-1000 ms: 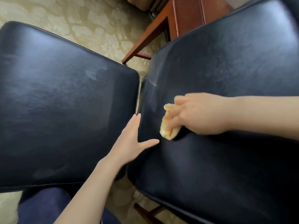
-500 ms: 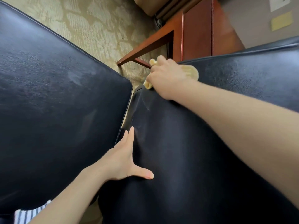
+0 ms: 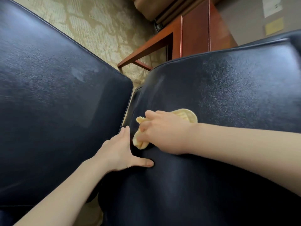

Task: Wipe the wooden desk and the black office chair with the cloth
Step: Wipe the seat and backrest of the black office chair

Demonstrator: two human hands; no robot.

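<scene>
Yellow cloth (image 3: 187,116) is bunched in the right grip (image 3: 164,132), whose fingers curl round it, pressing it on the black office chair (image 3: 228,82). Just left of it, the left grip (image 3: 117,152) lies flat, fingers straight, thumb spread, on the same panel. The wooden desk (image 3: 193,35) stands well beyond both.

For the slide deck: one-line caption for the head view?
Right hand grips a crumpled yellow cloth on the black padded office chair; left hand, fingers straight, rests flat on the chair beside it.
</scene>
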